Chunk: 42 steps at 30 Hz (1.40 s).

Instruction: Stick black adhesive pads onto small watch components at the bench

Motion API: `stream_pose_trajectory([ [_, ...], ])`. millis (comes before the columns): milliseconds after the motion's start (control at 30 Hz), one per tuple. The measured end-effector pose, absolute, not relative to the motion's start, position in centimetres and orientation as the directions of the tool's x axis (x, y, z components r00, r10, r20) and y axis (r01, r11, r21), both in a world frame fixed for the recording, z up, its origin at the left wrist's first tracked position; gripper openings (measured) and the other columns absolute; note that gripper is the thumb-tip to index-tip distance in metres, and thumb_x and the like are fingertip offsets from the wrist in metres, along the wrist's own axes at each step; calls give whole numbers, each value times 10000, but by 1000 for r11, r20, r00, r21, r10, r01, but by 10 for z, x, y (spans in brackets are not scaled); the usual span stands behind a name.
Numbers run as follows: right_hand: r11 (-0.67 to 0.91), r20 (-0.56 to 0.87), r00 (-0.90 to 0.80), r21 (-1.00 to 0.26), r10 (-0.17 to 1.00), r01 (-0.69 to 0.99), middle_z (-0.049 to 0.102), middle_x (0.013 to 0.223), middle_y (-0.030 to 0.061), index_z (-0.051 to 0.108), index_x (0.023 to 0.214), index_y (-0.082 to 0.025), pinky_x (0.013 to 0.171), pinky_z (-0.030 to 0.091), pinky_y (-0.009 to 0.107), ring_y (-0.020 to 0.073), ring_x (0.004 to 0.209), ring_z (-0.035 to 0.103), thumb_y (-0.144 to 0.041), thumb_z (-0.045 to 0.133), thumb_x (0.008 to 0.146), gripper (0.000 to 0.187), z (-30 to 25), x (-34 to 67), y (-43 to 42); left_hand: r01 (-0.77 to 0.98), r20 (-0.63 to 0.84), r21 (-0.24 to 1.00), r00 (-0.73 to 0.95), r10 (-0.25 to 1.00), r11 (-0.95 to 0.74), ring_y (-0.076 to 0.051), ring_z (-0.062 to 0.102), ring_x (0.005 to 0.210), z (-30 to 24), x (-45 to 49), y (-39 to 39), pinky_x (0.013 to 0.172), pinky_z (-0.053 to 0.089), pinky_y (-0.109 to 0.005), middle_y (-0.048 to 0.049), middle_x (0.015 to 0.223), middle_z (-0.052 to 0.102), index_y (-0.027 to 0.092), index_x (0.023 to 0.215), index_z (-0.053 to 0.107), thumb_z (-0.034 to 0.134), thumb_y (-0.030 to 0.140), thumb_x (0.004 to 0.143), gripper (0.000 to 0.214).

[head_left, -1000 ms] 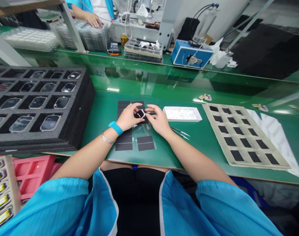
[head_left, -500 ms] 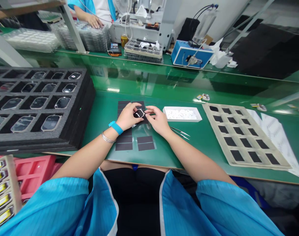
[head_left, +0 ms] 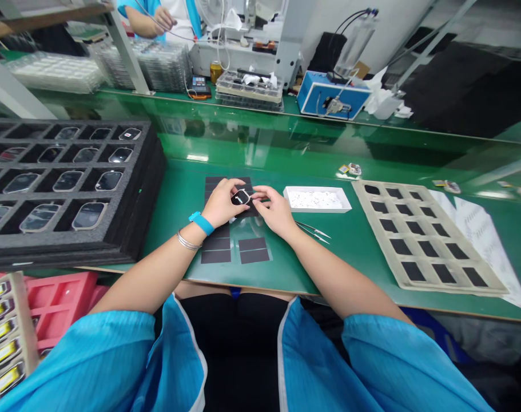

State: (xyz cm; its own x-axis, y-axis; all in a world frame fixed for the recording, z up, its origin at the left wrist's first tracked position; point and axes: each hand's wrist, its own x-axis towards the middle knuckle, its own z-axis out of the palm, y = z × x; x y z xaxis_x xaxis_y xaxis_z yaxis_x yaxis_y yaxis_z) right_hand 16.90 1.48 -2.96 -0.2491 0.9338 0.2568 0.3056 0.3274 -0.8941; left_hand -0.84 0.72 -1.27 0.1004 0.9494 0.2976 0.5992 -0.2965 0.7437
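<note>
A smartwatch case (head_left: pixel 241 197) without a strap has its dark screen facing up, with small white marks lit on it. My left hand (head_left: pixel 219 205) grips it between thumb and fingers from the left side. At the watch's right edge, my right hand (head_left: pixel 274 209) has its thumb and fingers pinched together; whether a small part is between them cannot be made out. Black rectangular sheets (head_left: pixel 216 256) lie on the green table under and below my hands. Metal tweezers (head_left: pixel 314 230) rest beside my right wrist, and a white box (head_left: pixel 348 207) of small white pieces stands behind them.
Stacked grey foam trays (head_left: pixel 127 229) with watch-shaped parts stand on the left. A beige tray (head_left: pixel 408 240) with black pads lies on the right. Red trays (head_left: pixel 67 297) sit at lower left. Across the bench are a co-worker's hand (head_left: pixel 164 19) and a blue box-shaped device (head_left: pixel 309 94).
The watch's screen shows a different lit mark and is slightly turned in my left hand. My right hand has hardly moved. The co-worker's hand has lifted off the clear trays.
</note>
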Motion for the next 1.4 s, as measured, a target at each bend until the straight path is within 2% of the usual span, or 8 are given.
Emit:
stream_pose_trajectory([
  [1400, 316, 246, -237, -888, 940, 333, 716, 983, 72, 625, 1127, -188, 762, 582, 319, 173, 875, 685, -222, 573, 796, 337, -31, 169, 17, 590, 323, 744, 95, 942, -315, -166, 541, 797, -13, -7, 7, 772, 480, -311, 3, 850, 501, 164, 1086, 610, 836, 134, 590, 546],
])
